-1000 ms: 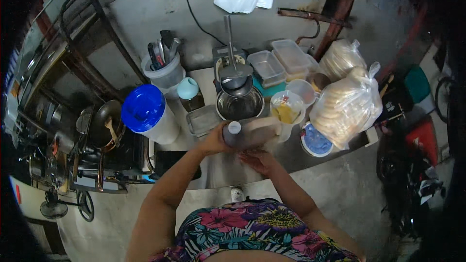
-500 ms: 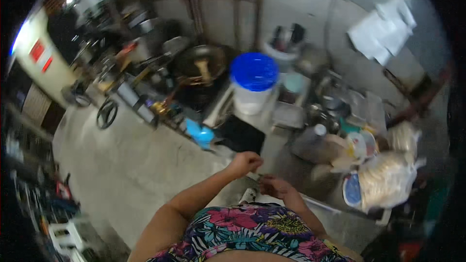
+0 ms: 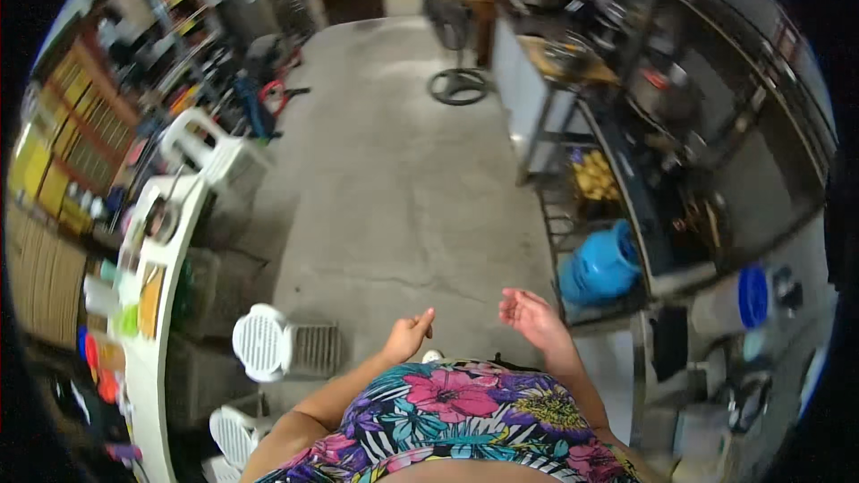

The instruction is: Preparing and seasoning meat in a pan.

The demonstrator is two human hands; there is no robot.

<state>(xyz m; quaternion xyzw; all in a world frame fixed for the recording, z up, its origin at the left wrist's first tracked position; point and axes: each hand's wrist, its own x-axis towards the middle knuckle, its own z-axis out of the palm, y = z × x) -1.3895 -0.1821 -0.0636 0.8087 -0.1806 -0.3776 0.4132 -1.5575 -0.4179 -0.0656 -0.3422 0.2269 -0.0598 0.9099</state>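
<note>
My left hand [image 3: 412,335] hangs in the air in front of my body, its fingers curled in and nothing showing in them. To its right, my right hand [image 3: 534,315] is raised with the fingers loosely apart, holding nothing. The two hands are apart from each other, above the concrete floor [image 3: 394,197]. Nearest to my right hand is a blue gas cylinder [image 3: 598,264], standing under the stove counter; the hand does not touch it.
Along the left runs a white table [image 3: 170,322] with containers on it. White plastic stools [image 3: 261,343] and a white chair [image 3: 210,148] stand beside it. A standing fan [image 3: 455,45] is ahead. On the right are the stove counter [image 3: 667,246] and a blue-lidded bucket [image 3: 729,297].
My view has swung left from the cluttered counter to the open floor between table and stove. My hands, close together before, have moved apart, and the right one has opened.
</note>
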